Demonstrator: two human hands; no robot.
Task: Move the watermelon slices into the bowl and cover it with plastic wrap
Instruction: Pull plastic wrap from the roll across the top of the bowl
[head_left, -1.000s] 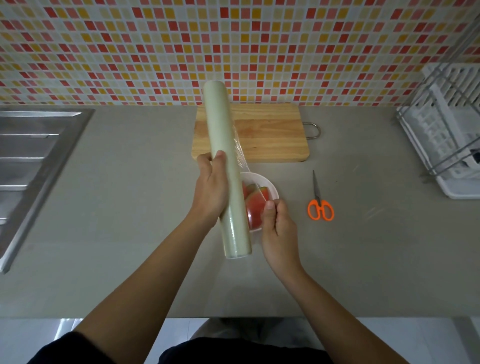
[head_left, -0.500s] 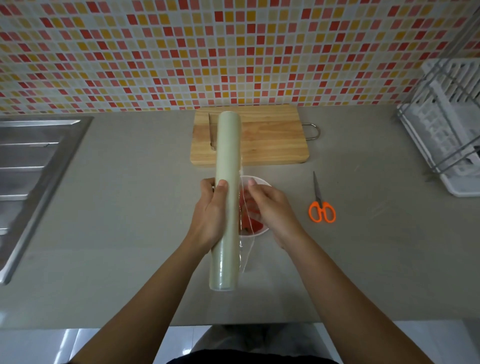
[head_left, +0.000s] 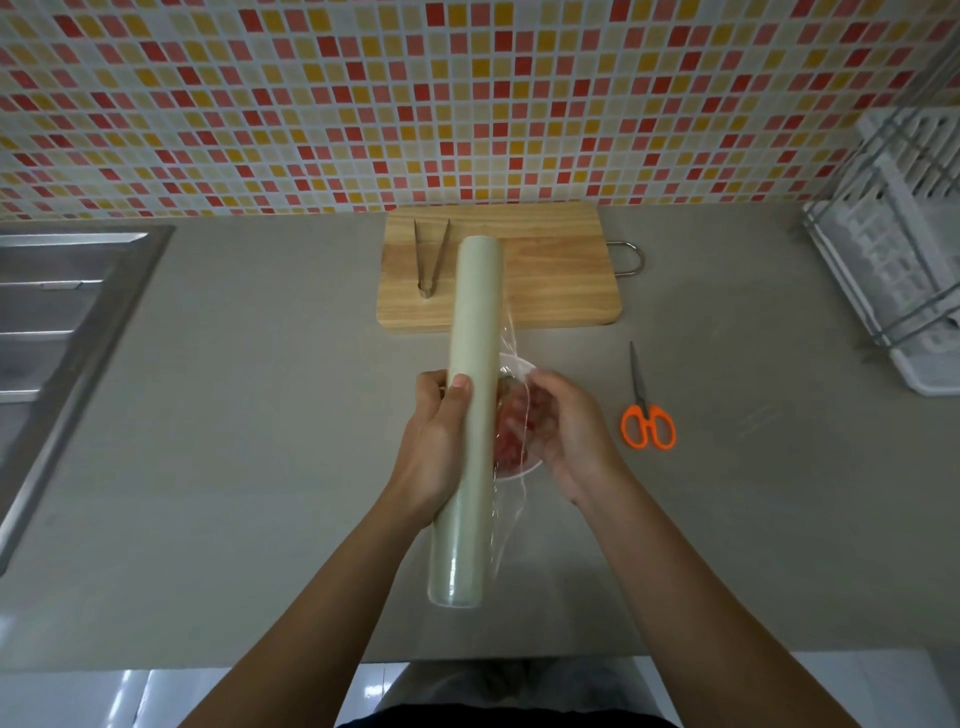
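Note:
A long pale roll of plastic wrap (head_left: 470, 395) points away from me over the counter, and my left hand (head_left: 441, 441) grips it around the middle. A clear sheet (head_left: 511, 499) peels off its right side. My right hand (head_left: 569, 426) pinches that sheet's loose edge over a small white bowl (head_left: 511, 364). Red watermelon slices (head_left: 511, 434) show blurred through the film inside the bowl. The roll and my right hand hide most of the bowl.
A wooden cutting board (head_left: 556, 270) with metal tongs (head_left: 430, 257) lies behind the bowl. Orange-handled scissors (head_left: 647, 410) rest to the right. A white dish rack (head_left: 893, 249) stands at far right, a steel sink (head_left: 57, 332) at far left.
The roll dropped lower and nearer to me, uncovering the tongs. My right hand went from the bowl's near rim up to the film's loose edge beside the roll.

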